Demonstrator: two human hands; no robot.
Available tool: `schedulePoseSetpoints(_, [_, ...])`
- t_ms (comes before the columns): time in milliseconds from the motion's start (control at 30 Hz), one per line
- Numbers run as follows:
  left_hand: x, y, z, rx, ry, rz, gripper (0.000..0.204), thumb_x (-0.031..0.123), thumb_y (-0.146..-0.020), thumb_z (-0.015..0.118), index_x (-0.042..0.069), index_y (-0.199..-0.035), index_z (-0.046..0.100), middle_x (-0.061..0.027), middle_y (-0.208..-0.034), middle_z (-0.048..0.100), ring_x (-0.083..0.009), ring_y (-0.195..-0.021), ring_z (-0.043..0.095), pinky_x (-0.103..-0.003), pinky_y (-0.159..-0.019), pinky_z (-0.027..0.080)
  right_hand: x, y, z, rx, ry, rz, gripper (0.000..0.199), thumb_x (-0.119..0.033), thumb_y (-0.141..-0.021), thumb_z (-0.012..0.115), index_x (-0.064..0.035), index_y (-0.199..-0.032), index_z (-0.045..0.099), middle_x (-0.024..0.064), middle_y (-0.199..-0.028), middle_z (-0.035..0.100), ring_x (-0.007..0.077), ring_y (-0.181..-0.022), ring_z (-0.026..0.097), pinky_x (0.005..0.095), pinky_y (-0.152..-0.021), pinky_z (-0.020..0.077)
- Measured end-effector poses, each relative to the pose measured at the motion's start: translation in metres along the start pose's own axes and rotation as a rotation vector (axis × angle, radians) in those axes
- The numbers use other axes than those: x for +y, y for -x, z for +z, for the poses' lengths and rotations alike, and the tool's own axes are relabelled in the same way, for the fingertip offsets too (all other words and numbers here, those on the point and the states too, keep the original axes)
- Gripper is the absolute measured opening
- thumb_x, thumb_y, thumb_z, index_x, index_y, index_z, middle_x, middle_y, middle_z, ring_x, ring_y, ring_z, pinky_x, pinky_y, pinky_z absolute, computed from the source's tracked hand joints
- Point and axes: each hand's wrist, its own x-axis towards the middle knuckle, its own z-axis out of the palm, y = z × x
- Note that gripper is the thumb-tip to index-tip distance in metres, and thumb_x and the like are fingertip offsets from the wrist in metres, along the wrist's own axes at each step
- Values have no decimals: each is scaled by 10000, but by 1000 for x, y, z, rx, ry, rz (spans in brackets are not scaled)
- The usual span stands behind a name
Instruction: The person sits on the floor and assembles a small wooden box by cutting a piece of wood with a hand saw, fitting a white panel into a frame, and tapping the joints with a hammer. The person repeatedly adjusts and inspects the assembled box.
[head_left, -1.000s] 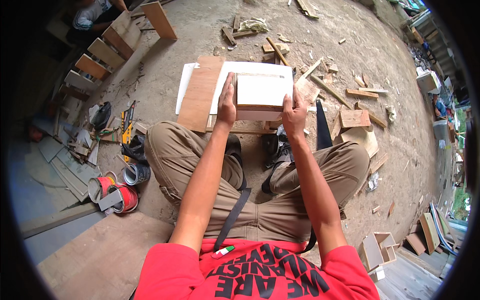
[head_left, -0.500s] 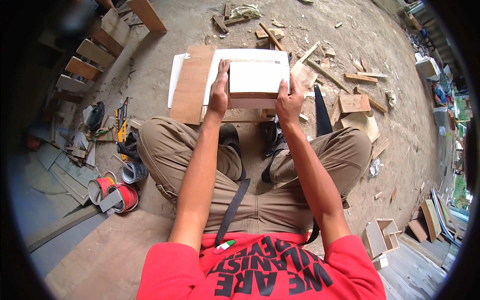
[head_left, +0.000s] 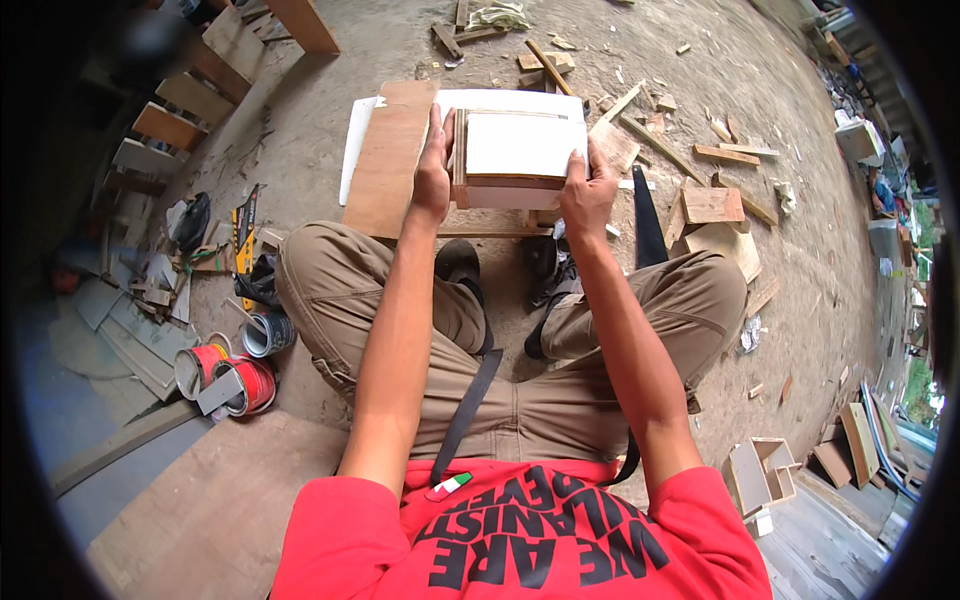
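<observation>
A box-like wooden piece [head_left: 525, 143] with a white top and brown layered edges is between my two hands, in front of my crossed legs. My left hand [head_left: 433, 172] lies along its left side with the fingers stretched forward. On the right end, my right hand [head_left: 588, 192] grips it, thumb on the white top and fingers round the side. Beneath it lies a larger white board [head_left: 356, 140], partly covered on the left by a long brown plywood strip [head_left: 390, 150]. The underside of the held piece is hidden.
A dark saw blade [head_left: 648, 215] and wood offcuts [head_left: 712, 206] lie to the right. At left are a yellow-and-black saw [head_left: 244, 240] and paint cans [head_left: 250, 387]. Upright boards [head_left: 172, 127] stand far left; a small compartmented wooden box [head_left: 762, 475] sits near right.
The held piece has shifted slightly right and tilted, showing more of its left edge. My left hand has slid a little down its side; my right hand keeps its grip.
</observation>
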Motion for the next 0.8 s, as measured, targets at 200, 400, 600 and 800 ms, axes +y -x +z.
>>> schedulePoseSetpoints(200, [-8,-2,-6,19,10,18,630,363,-1082,241,16,-1588,100,-183,-1647,169,-255,-1522,178,-341,-1238,128,-6,-1,-1,-15,14,10,447,-149,-1039,467,114,-1401,474,229,-1281,634,228,-1161,615,301,-988,468])
schedulePoseSetpoints(400, [-6,2,-4,23,-311,109,579,265,-1056,280,-76,-1524,275,-192,-1616,266,-267,-1517,201,-339,-1237,133,-12,2,-3,-9,-36,81,414,-148,-1046,456,80,-1387,514,185,-1219,666,203,-1091,635,299,-938,486])
schedulePoseSetpoints(600, [-5,3,-1,30,-376,122,588,209,-1011,282,-90,-1517,276,-226,-1601,285,-289,-1515,211,-336,-1235,147,-2,-5,0,60,4,32,365,-191,-1047,480,58,-1292,585,166,-1107,692,177,-997,650,305,-863,509])
schedulePoseSetpoints(800, [-4,4,1,51,-410,137,587,198,-996,272,-95,-1504,302,-235,-1587,307,-300,-1502,243,-342,-1232,164,-5,-15,-9,-29,53,151,348,-256,-1042,502,31,-1231,556,168,-943,695,186,-840,655,322,-743,518])
